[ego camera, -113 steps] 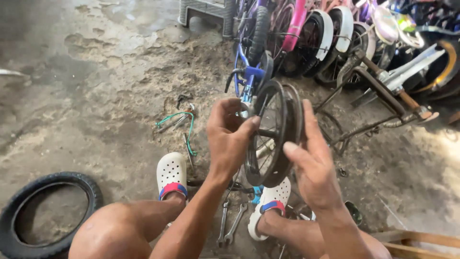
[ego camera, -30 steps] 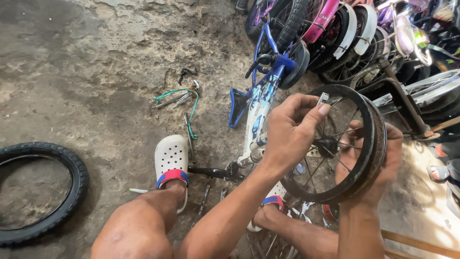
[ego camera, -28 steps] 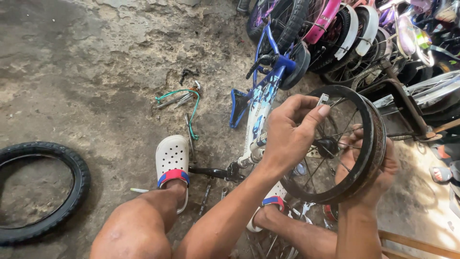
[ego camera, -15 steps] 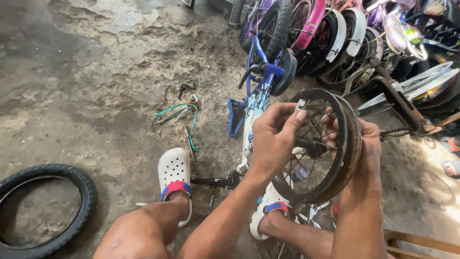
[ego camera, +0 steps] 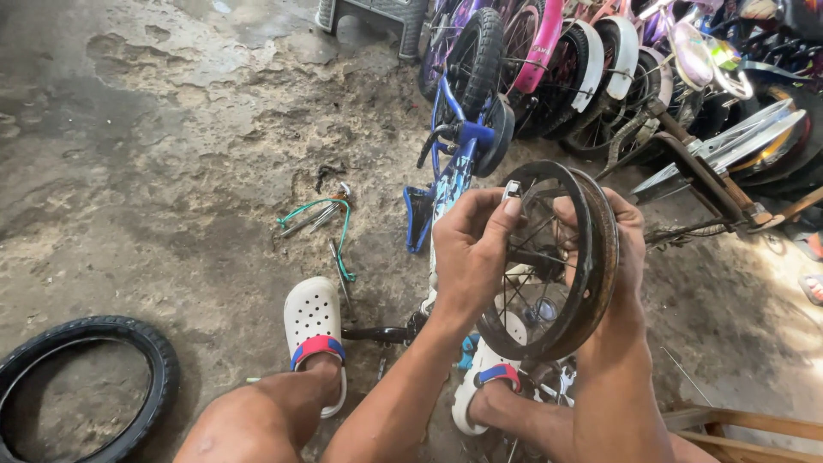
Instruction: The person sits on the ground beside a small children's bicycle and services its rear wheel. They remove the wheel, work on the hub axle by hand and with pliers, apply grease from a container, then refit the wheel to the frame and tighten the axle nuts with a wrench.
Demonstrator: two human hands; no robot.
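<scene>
1. Black, rusty wheel rim (ego camera: pixel 557 257) with thin spokes stands upright above the person's feet, gripped by both hands.
2. Left hand (ego camera: pixel 471 253) pinches a small metal tool (ego camera: pixel 512 189) at the rim's top edge; right hand (ego camera: pixel 621 249) clasps the far side.
3. White clogs (ego camera: pixel 313 330) rest on cracked, stained concrete floor (ego camera: pixel 154 171).
4. Blue child's bicycle (ego camera: pixel 454 163) lies just behind; a loose black tyre (ego camera: pixel 86 386) sits well apart at left.
</scene>
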